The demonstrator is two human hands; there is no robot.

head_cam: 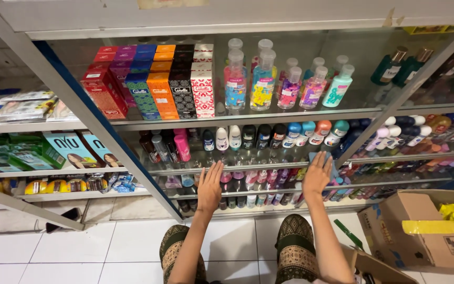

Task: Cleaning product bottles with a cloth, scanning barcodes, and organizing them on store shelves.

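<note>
— Head view first: where are the hands?

— Both are raised flat against the front of the glass display cabinet with the grey metal frame (106, 138). The left hand (209, 188) has its fingers straight and close together, palm to the glass, at the front edge of the middle glass shelf (269, 166). The right hand (317, 174) is spread a little wider, at the same shelf edge, near the slanted metal upright. Neither pinches anything.

— What sits behind them?

— A row of small roll-on bottles with white, black, blue and orange caps (269, 135), along the front edge of that shelf. One shelf up stand the clear pump bottles with pastel labels (285, 84) and a block of tall coloured cardboard boxes (148, 87).

— Any open room?

— The white tiled floor (106, 247) is open to the left of the knees. At the right, an open brown cardboard box holding yellow packets (426, 231) stands close by the right forearm. Whether the glass is a sliding door or a fixed pane, I cannot quite tell.
</note>
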